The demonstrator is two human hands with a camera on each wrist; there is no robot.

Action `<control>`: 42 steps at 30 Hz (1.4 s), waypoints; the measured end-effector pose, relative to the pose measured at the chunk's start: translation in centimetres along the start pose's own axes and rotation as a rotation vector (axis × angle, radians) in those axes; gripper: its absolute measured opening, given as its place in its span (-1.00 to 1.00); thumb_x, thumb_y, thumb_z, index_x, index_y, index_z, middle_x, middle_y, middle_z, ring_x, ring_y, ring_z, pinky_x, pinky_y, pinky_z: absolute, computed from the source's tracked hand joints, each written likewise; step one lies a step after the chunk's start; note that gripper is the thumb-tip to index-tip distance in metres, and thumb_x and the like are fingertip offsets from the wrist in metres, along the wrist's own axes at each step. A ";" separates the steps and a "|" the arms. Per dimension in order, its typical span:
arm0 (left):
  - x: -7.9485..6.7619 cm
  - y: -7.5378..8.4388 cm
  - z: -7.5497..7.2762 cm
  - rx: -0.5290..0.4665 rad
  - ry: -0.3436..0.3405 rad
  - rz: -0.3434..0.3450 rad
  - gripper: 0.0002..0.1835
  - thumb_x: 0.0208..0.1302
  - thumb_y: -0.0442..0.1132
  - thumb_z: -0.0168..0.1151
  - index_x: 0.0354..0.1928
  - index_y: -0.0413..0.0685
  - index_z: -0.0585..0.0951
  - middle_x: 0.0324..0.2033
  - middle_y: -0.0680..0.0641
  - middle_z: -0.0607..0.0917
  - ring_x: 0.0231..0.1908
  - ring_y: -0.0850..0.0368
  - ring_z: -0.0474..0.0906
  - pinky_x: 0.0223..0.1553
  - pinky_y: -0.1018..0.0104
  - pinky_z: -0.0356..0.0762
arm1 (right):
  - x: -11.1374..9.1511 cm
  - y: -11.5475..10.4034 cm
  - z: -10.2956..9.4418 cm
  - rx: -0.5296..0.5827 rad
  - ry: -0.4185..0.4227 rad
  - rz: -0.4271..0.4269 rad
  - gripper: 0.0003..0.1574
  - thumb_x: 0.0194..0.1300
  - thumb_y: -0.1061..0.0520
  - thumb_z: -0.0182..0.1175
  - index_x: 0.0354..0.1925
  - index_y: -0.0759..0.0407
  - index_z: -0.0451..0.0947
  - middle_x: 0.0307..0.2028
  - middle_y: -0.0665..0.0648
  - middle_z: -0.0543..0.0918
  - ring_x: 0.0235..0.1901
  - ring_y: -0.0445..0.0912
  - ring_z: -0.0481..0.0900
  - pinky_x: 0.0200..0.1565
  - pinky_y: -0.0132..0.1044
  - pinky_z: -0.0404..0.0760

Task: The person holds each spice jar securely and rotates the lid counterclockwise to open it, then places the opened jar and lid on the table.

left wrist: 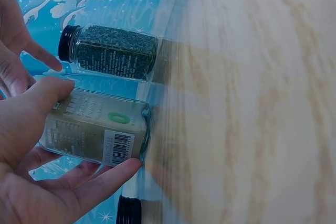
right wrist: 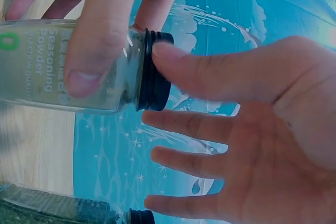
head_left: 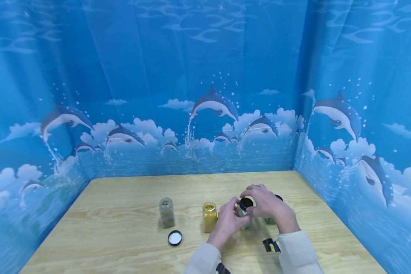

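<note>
My left hand (head_left: 227,219) grips the body of a clear glass jar of seasoning powder (left wrist: 94,124), which stands upright on the table. Thumb on one side and fingers on the other, it leaves the barcode label showing in the left wrist view. The jar wears a black screw lid (right wrist: 156,70). Over that lid comes my right hand (head_left: 265,201), its thumb pressed on the lid's edge and its index fingertip at the opposite edge. Close to the right stands a jar of dried green herbs (left wrist: 115,51) with a black lid, partly behind my right hand in the head view.
Left of my hands stands a lidless jar of yellow powder (head_left: 209,220). Farther left is another lidless jar (head_left: 166,213) with brownish contents. A black lid (head_left: 175,238) lies white side up before it. Another black lid (left wrist: 128,211) shows low in the left wrist view. Dolphin-print curtains (head_left: 191,152) border the table.
</note>
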State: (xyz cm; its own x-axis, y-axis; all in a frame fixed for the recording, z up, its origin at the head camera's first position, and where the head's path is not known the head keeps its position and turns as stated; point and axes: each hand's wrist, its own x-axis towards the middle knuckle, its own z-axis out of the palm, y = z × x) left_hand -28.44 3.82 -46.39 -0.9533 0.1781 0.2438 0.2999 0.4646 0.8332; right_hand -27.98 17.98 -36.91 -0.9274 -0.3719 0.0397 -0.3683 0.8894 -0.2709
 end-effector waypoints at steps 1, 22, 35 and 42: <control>0.0 0.0 0.0 0.000 0.000 0.004 -0.61 -0.05 -0.03 0.47 -0.19 0.16 0.52 -0.33 0.01 0.66 -0.36 0.26 0.55 -0.45 0.50 0.48 | 0.0 0.0 0.0 0.009 -0.003 0.001 -0.47 0.11 0.08 0.37 0.09 0.03 0.55 0.23 0.19 0.46 0.25 0.21 0.33 0.14 0.20 0.45; 0.1 0.1 0.0 -0.016 -0.024 -0.024 -0.65 -0.02 -0.02 0.47 -0.24 0.21 0.50 -0.38 0.06 0.62 -0.44 0.34 0.48 -0.50 0.47 0.43 | 0.5 0.3 -0.1 -0.150 0.147 0.057 -0.50 -0.15 -0.29 0.46 -0.35 -0.01 0.65 -0.16 0.05 0.67 -0.19 0.03 0.54 -0.30 -0.02 0.57; -0.1 -0.1 0.1 -0.021 -0.022 -0.021 -0.65 -0.04 -0.02 0.47 -0.24 0.20 0.51 -0.36 0.09 0.64 -0.37 0.29 0.54 -0.47 0.47 0.46 | 0.3 0.2 -0.1 -0.052 0.076 0.020 -0.60 -0.09 -0.06 0.49 -0.24 0.01 0.67 -0.02 0.09 0.64 -0.01 0.10 0.52 -0.04 0.09 0.57; -0.1 -0.2 0.3 -0.017 -0.012 -0.007 -0.64 -0.07 -0.03 0.48 -0.27 0.19 0.51 -0.39 0.07 0.64 -0.42 0.33 0.51 -0.50 0.48 0.45 | 0.2 0.1 0.0 -0.049 0.092 0.014 -0.48 -0.06 -0.10 0.47 -0.13 0.06 0.65 0.04 0.13 0.62 0.04 0.14 0.51 0.03 0.14 0.54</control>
State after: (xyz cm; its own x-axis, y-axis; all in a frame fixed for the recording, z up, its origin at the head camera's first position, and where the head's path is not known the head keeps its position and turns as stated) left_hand -28.45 3.94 -46.73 -0.9550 0.1855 0.2316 0.2921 0.4508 0.8435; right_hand -28.20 18.04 -36.92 -0.9337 -0.3357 0.1248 -0.3562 0.9071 -0.2244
